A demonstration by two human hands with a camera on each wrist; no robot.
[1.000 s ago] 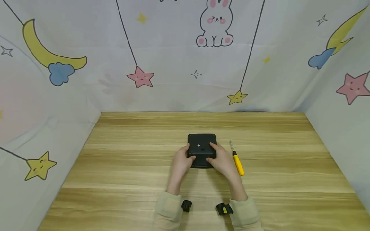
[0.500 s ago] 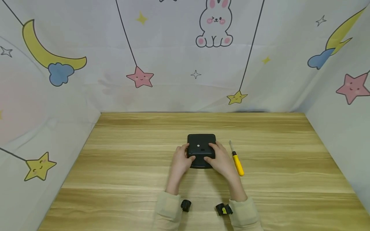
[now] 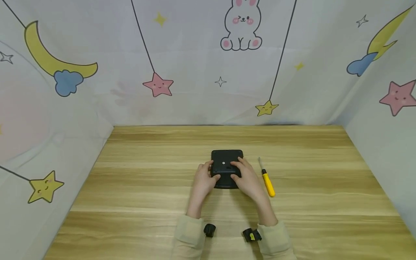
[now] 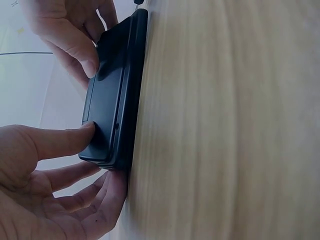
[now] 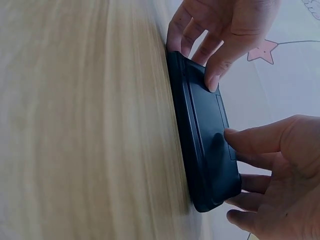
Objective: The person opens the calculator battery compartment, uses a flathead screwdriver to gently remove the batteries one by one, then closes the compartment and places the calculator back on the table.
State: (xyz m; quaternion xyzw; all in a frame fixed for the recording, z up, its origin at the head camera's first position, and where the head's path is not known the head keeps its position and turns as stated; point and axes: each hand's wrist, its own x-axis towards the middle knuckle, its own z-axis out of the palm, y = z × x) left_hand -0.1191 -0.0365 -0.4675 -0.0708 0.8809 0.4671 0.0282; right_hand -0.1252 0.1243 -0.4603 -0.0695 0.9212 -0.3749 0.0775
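A black, boxy plastic device (image 3: 227,156) lies on the wooden table in the head view, with a small white dot on its top and a lower ledge towards the person. My left hand (image 3: 203,180) grips its left side, thumb on the near sloped face and fingers along the edge. On the other side my right hand (image 3: 248,182) holds it, thumb on the near face, index finger over the top. In the left wrist view a thin panel outline shows on the device (image 4: 107,100). To the right of the right hand lies a screwdriver (image 3: 268,184) with a yellow handle.
The wooden table (image 3: 146,187) runs back to a white cloth wall (image 3: 191,108) printed with stars, a moon and a rabbit. Cloth also closes off the left and right sides. Black wrist camera mounts (image 3: 209,230) sit by the sleeves.
The right hand's fingers have shifted slightly left, further over the top of the device. The left hand, the device and the screwdriver stay where they were.
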